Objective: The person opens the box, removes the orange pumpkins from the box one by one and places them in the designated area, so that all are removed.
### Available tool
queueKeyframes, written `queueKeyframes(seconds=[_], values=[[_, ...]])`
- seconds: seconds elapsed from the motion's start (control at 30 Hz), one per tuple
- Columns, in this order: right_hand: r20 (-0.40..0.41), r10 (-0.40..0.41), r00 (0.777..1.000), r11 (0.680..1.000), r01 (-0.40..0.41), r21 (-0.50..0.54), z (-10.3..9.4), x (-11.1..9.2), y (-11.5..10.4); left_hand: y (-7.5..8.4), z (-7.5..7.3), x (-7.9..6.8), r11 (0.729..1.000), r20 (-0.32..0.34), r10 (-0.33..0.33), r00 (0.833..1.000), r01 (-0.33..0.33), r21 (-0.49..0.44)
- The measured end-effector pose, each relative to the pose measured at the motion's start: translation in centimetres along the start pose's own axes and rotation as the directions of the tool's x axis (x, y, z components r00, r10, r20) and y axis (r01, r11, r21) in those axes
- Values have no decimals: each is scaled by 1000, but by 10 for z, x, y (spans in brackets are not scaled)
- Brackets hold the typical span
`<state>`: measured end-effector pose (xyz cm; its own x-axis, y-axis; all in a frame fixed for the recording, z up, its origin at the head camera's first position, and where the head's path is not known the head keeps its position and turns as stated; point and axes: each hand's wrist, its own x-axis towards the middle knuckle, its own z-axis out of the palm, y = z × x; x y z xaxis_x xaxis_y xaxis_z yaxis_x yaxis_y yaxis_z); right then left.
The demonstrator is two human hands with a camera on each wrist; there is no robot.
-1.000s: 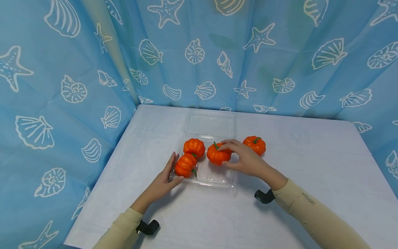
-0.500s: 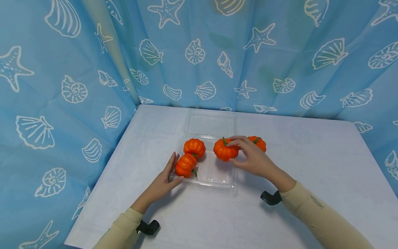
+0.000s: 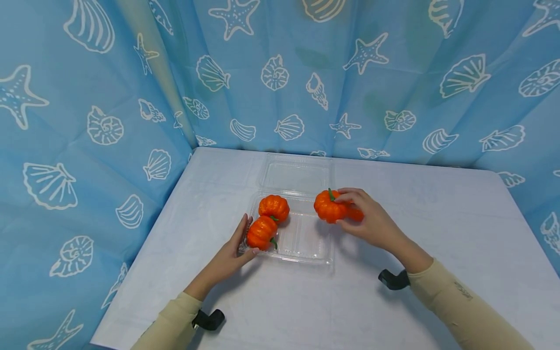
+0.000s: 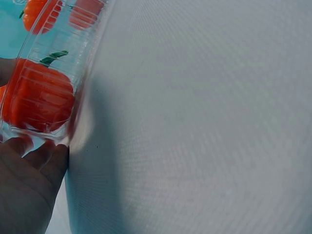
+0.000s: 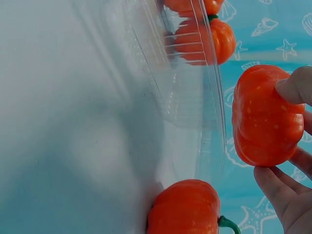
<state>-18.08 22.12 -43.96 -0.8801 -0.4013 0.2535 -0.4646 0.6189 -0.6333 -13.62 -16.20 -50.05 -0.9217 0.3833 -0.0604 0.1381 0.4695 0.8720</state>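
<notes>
In the head view, my right hand [image 3: 372, 221] pinches an orange toy pumpkin [image 3: 328, 208] with a green stem, over the right rim of a clear plastic clamshell box [image 3: 306, 245]. The right wrist view shows this pumpkin raised above the table, thumb on one side and fingers on the other. My left hand [image 3: 229, 257] rests at the box's front left corner, fingers straight along its side and thumb at the front. Two more pumpkins, one behind [image 3: 273, 207] and one in front [image 3: 261, 233], sit in the box's left part.
Another pumpkin [image 5: 185, 209] stands on the white table [image 3: 284, 306], right of the box and mostly hidden behind my right hand in the head view. The box's clear lid [image 3: 297, 176] lies folded back. A blue shell-print curtain [image 3: 262, 97] hangs behind the table.
My right hand has carried its pumpkin rightward and up from the box's right half to its right rim, now covering much of the outside pumpkin. The left hand stays put.
</notes>
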Motion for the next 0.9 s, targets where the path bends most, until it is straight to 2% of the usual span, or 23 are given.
queueKeyframes(seconds=[0.33,0.7,0.9], values=[[-36,69,997,997,-70,-37,-11,-9,6,0,-1,-1,1000,-9,10,1000,-10,-1],[-127,80,989,996,-85,-38,-30,-26,27,1,-1,-1,1000,-5,10,1000,-10,-10],[-158,112,981,992,-121,-44,-41,-37,38,0,0,0,1000,-8,-3,1000,3,7]])
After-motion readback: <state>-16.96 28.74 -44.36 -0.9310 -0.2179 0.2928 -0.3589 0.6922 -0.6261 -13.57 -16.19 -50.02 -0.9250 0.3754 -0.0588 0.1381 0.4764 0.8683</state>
